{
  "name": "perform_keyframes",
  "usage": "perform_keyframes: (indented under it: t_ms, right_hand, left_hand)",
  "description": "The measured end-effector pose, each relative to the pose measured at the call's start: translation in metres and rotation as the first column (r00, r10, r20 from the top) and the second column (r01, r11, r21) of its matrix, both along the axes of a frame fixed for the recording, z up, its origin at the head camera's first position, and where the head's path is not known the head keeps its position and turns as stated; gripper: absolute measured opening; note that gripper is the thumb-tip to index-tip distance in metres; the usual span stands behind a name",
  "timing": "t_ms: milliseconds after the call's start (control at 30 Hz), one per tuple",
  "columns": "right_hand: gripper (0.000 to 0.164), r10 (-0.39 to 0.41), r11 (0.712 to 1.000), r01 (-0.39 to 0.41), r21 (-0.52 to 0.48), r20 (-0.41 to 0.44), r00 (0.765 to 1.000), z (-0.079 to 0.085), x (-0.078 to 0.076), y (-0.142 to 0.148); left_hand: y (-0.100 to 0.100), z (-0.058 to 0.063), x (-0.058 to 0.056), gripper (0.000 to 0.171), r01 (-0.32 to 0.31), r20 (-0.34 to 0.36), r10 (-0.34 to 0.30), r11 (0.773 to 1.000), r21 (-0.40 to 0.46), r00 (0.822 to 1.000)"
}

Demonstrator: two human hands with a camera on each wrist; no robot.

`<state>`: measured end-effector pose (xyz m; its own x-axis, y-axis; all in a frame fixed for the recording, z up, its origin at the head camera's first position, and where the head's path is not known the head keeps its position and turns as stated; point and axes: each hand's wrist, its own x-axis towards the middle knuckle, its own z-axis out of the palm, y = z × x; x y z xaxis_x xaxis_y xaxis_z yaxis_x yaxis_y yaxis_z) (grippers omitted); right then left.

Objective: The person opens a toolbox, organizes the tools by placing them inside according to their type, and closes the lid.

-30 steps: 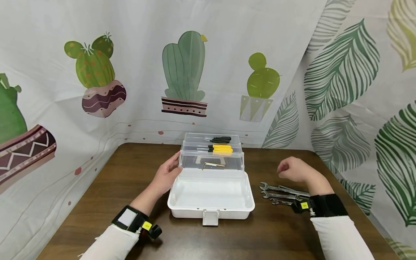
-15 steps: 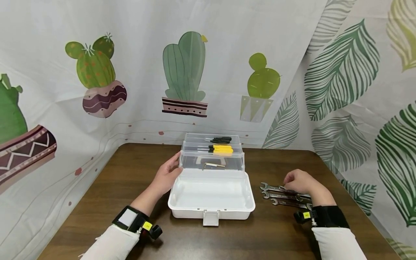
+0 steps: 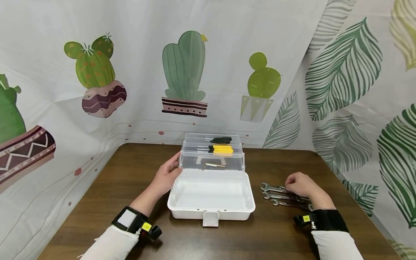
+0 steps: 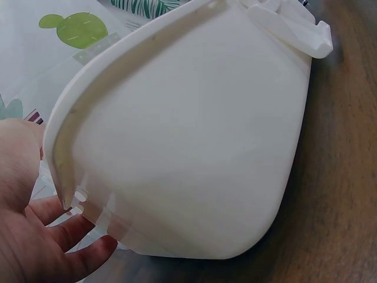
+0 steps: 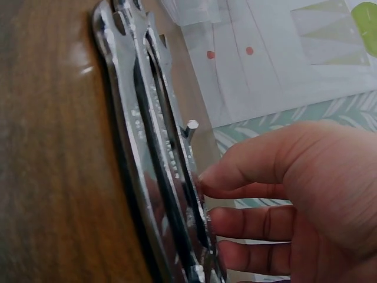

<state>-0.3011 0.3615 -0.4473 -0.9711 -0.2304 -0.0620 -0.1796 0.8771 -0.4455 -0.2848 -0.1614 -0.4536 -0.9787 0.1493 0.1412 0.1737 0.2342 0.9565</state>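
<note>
A white toolbox (image 3: 211, 213) stands unfolded on the table, its clear trays (image 3: 191, 160) raised at the back. My left hand (image 3: 167, 176) holds the toolbox by its left rear side, thumb and fingers about the hinge edge; the left wrist view shows the fingertips (image 4: 97, 250) beside the white wall. To the right lie several steel wrenches (image 3: 277, 196) side by side. Over their far edge, my right hand (image 3: 302, 186) pinches a thin metal hex key with thumb and fingers; its short end (image 5: 191, 127) sticks up beside the wrenches in the right wrist view.
Black-handled screwdrivers (image 3: 221, 139) lie in the top tray and yellow-handled screwdrivers (image 3: 222, 148) in the one below. A bent brass-coloured key (image 3: 214, 165) sits in the lowest tray. The latch (image 3: 210, 219) hangs at the toolbox's front. A printed cloth (image 3: 136, 72) hangs behind the table.
My right hand has come down and slightly right from above the wrenches onto the hex key at their far side. The left hand has stayed on the toolbox.
</note>
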Motion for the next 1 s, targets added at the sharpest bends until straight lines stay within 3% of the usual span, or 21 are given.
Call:
perform_keyframes:
  t_ms: [367, 733, 1000]
  right_hand:
    - [0.010, 0.007, 0.999, -0.007, -0.050, 0.005, 1.000, -0.002, -0.001, -0.003]
    - [0.006, -0.072, 0.997, 0.073, 0.015, -0.077, 0.994, -0.007, -0.004, -0.009]
    - [0.008, -0.125, 0.992, 0.126, 0.018, -0.053, 0.991, -0.007, -0.004, -0.012]
  left_hand:
    - [-0.001, 0.003, 0.000, 0.063, -0.017, 0.009, 0.017, 0.999, -0.031, 1.000]
    - [0.001, 0.001, 0.002, 0.063, -0.010, 0.003, 0.010, 1.000, -0.025, 1.000]
    - [0.000, 0.001, 0.001, 0.063, -0.010, 0.005, 0.010, 1.000, -0.016, 1.000]
